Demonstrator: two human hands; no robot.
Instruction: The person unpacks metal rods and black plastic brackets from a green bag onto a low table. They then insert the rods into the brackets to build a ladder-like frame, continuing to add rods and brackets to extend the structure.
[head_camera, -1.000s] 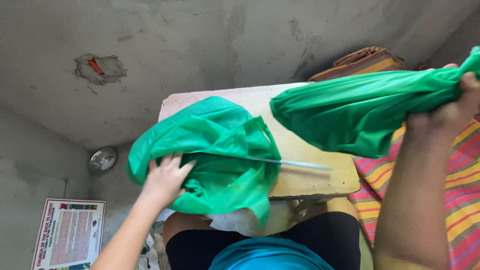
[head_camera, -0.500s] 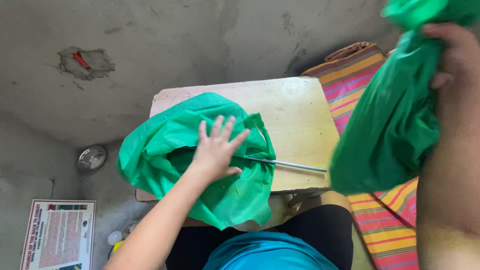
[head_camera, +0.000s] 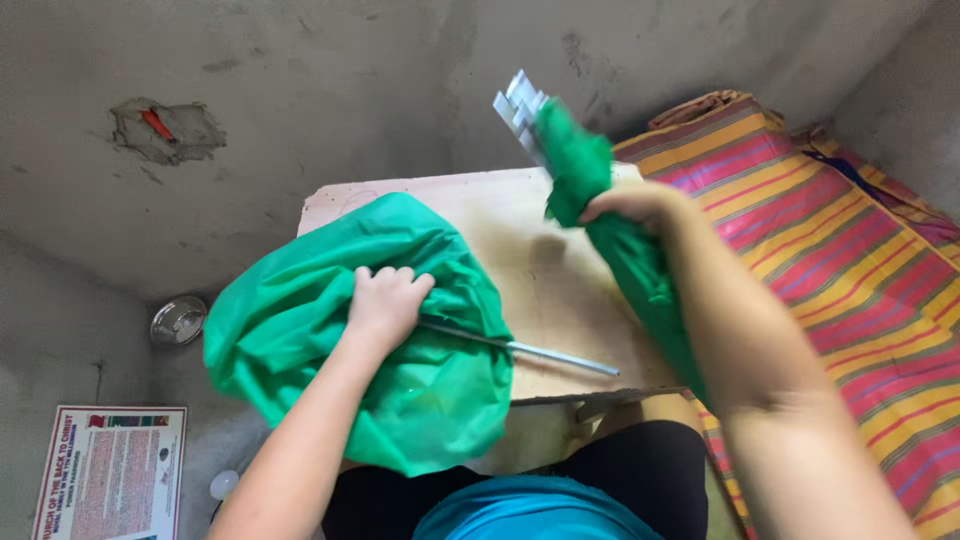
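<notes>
Landmark for all positions: the small pale wooden board table (head_camera: 500, 215) set across the person's lap.

Left hand (head_camera: 385, 305): fingers curled and closed, palm down, pressing and gripping the crumpled heap of bright green thin fabric (head_camera: 330, 340) that lies on the table's left half and spills over its near and left edges. A slim grey metal rod (head_camera: 520, 349) emerges from under this heap and lies flat on the table, running toward its near right corner.

Right hand (head_camera: 630, 205): raised above the table's right part, closed in a fist around a second length of the same green fabric, twisted into a rope (head_camera: 620, 260). The rope hangs from the fist down past the table's right edge. Above the fist, the cloth bunches around a small flat silver metal piece (head_camera: 520, 108); what it is cannot be told.

Surroundings: a striped multicoloured woven mat (head_camera: 850, 260) lies right of the table; a round metal lid (head_camera: 178, 321) and a printed card (head_camera: 110, 470) lie on the grey concrete floor to its left.

Assessment: the step in hand appears to be gathering and separating the cloth, one portion pinned down, the other drawn up. The next move would likely call for a firm left-hand hold while the right keeps tension on the rope, minding the loose rod.
</notes>
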